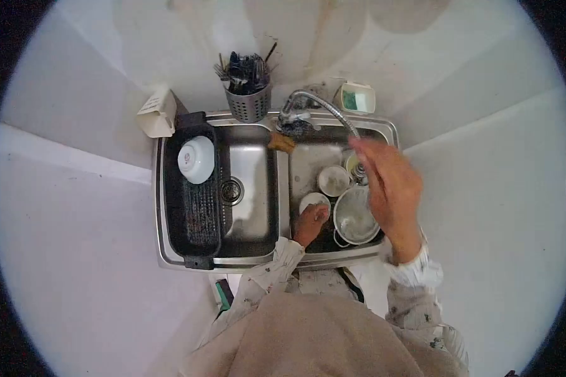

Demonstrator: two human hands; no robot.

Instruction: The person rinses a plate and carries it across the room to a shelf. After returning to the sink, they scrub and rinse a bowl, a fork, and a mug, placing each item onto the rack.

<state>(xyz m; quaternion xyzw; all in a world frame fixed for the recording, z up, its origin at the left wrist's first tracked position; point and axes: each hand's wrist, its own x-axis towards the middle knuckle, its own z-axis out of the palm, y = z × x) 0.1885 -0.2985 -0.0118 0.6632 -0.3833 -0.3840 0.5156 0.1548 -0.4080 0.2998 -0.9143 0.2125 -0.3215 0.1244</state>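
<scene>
In the right basin of the steel sink, my left hand (312,224) has its fingers on a small white bowl (315,200). My right hand (390,185) is raised over the basin's right side, with its fingertips closed at the end of the flexible metal faucet hose (333,110). Below and between the hands stand a larger white pot (356,217) with a wire handle and a small bowl (334,180) holding cloudy liquid. Another yellowish dish (352,161) is partly hidden behind my right hand.
A black drain tray (201,220) with an upturned white bowl (196,160) lies across the left basin (251,213). Behind the sink stand a cutlery holder (249,105), a brown cloth (282,143) on the divider, a sponge box (357,98) and a white container (158,114).
</scene>
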